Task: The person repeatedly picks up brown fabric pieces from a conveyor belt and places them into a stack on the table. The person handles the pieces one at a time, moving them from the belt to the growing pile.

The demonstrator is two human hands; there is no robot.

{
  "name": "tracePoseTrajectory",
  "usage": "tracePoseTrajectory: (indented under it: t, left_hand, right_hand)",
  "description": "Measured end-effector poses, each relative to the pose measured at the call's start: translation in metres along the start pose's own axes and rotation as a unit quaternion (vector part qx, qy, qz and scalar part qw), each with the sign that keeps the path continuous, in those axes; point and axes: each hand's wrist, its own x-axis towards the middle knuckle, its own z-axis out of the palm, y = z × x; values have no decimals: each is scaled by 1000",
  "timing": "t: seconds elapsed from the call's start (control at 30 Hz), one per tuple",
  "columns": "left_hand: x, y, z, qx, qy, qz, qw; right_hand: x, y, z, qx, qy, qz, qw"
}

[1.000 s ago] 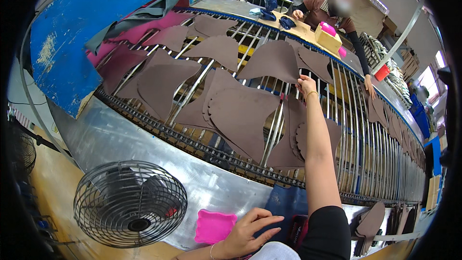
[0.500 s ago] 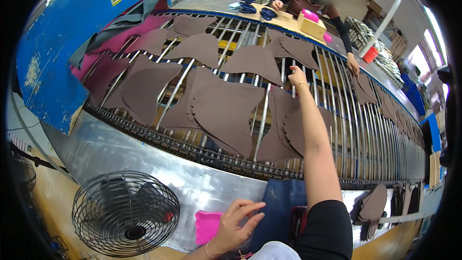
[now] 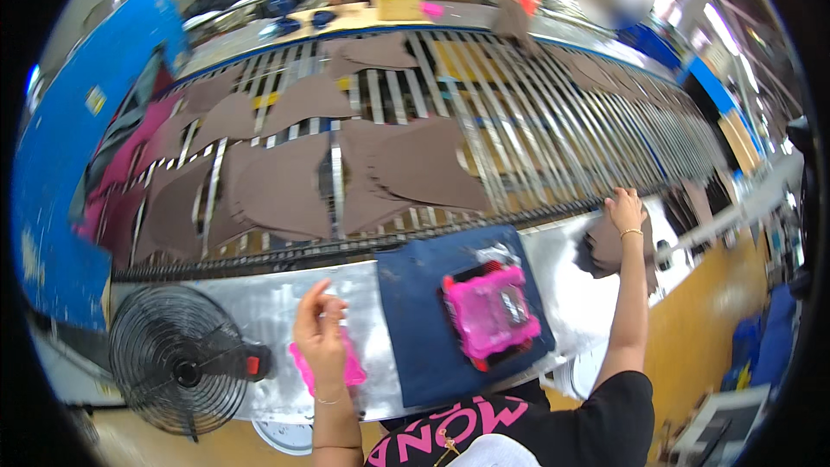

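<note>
My left hand (image 3: 320, 342) is raised above the near metal ledge, its fingers loosely bent and apart, holding nothing. Below and partly behind it lies a bright pink tray (image 3: 353, 370) with a wavy edge. On the right, my right hand (image 3: 624, 212) rests at the top of a stack of brown cut sheet pieces (image 3: 608, 249), fingers stretched and slightly apart. Blur hides exactly how the fingertips meet the stack. Between my hands, a dark blue cloth (image 3: 415, 320) carries a pink wavy-edged tray (image 3: 493, 311) over something black and red.
Overlapping brown pieces (image 3: 424, 164) lie on a metal-bar conveyor (image 3: 553, 138) ahead. A black fan (image 3: 177, 359) stands at the left, beside a blue machine housing (image 3: 78, 173). Across the conveyor, a person lifts a brown piece (image 3: 512, 22). A wooden box (image 3: 399, 7) sits there too.
My right hand has come back from over the conveyor to the brown stack at the right. My view has swung rightward. The person opposite has raised a brown piece off the conveyor.
</note>
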Motion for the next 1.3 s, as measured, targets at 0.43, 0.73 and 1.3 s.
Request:
tracePoseTrajectory:
  t: [0.43, 0.73, 1.3]
  left_hand:
    - [-35, 18, 42, 24, -1, 47, 999]
    - [-50, 35, 55, 58, 4, 16, 998]
    - [-1, 50, 119, 174, -176, 153, 957]
  right_hand:
    - [-65, 166, 50, 81, -41, 287, 954]
    - [-41, 176, 35, 62, -96, 243, 963]
    - [-87, 75, -114, 616, -36, -153, 772]
